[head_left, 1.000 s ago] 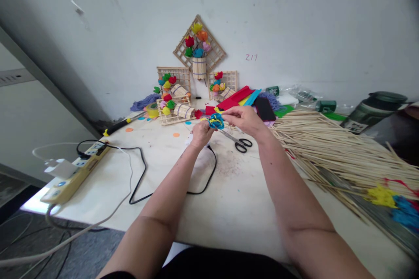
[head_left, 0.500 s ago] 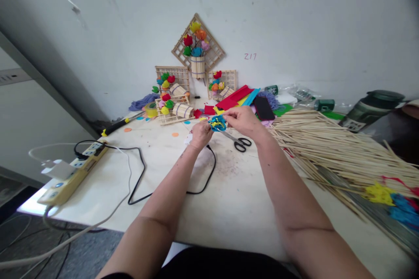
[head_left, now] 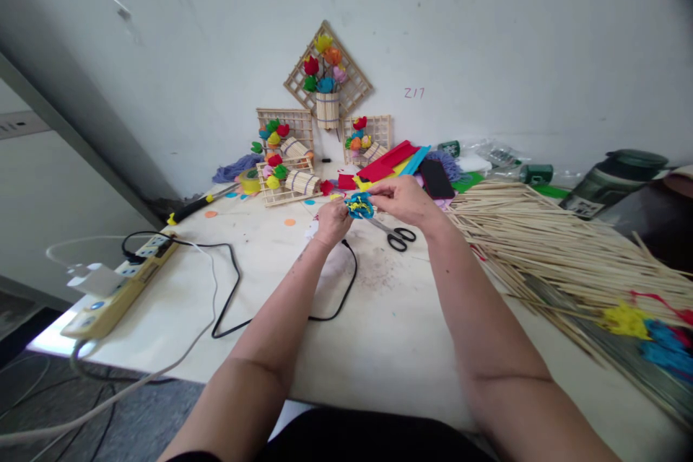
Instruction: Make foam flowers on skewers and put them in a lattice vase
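Between my hands, above the table, is a blue paper flower (head_left: 359, 206) with yellow strands at its middle. My left hand (head_left: 332, 221) is closed around its left side, where the stem would be; the fingers hide that part. My right hand (head_left: 399, 198) pinches at the right edge of the blue petals with thumb and forefinger. Just below on the tabletop lie black-handled scissors (head_left: 398, 237), their blades pointing up toward the flower and partly hidden by it.
Stick lattices with paper flowers, one a diamond-shaped frame (head_left: 297, 84), stand against the wall. Red paper (head_left: 390, 162) and a phone (head_left: 434, 179) lie behind my right hand. Thin sticks (head_left: 552, 238) spread at right, near a bottle (head_left: 614, 184). A power strip (head_left: 122, 289) and black cable (head_left: 237, 271) are left.
My right fingers have shifted slightly at the flower's edge. My left hand keeps its hold, and the flower stays in nearly the same place.
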The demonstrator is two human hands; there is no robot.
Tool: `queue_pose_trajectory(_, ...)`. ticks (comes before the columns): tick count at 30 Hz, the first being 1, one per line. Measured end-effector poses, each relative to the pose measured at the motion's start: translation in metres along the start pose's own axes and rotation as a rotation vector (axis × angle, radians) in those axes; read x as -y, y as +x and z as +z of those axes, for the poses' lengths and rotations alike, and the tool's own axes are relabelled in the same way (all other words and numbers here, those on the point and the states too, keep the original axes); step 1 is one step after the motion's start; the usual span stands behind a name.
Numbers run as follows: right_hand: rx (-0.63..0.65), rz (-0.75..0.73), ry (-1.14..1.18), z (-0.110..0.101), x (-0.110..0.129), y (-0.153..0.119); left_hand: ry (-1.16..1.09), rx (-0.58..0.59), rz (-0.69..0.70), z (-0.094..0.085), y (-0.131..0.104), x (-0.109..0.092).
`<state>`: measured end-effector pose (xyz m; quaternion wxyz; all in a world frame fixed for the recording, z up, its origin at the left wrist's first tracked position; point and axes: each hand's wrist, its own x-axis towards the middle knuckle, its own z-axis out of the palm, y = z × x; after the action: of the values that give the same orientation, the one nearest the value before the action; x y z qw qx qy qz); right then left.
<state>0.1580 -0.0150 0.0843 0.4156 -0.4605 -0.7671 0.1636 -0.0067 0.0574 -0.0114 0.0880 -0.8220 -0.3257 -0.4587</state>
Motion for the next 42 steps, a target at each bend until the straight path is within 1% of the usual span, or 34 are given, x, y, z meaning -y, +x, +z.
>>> queue_pose_trajectory(5,0.027,0.014,-0.036,0.001,0.000,0.000,-0.021,0.030,-0.014,-0.001,0.000,-0.002)
queue_pose_trajectory(9,0.039,-0.003,-0.036,0.001,0.002,0.000,-0.020,0.045,-0.011,-0.001,0.000,-0.002)
queue_pose_trajectory(16,0.051,-0.019,-0.084,-0.003,0.007,-0.003,0.011,0.022,0.057,0.000,0.001,-0.002)
queue_pose_trajectory(21,0.089,-0.048,-0.132,-0.005,0.011,-0.004,0.008,0.026,0.076,0.000,0.000,-0.003)
queue_pose_trajectory(25,0.066,-0.060,-0.151,-0.005,0.009,-0.004,0.008,0.043,0.062,-0.002,0.001,-0.005)
queue_pose_trajectory(31,0.017,-0.065,-0.040,-0.003,0.002,-0.002,0.007,0.007,0.074,-0.003,0.002,-0.006)
queue_pose_trajectory(38,-0.025,-0.023,0.044,0.001,0.001,0.000,0.007,0.057,0.045,-0.002,0.001,-0.006)
queue_pose_trajectory(42,-0.029,0.040,0.070,0.004,0.000,0.001,0.003,0.072,0.029,-0.002,0.000,-0.006)
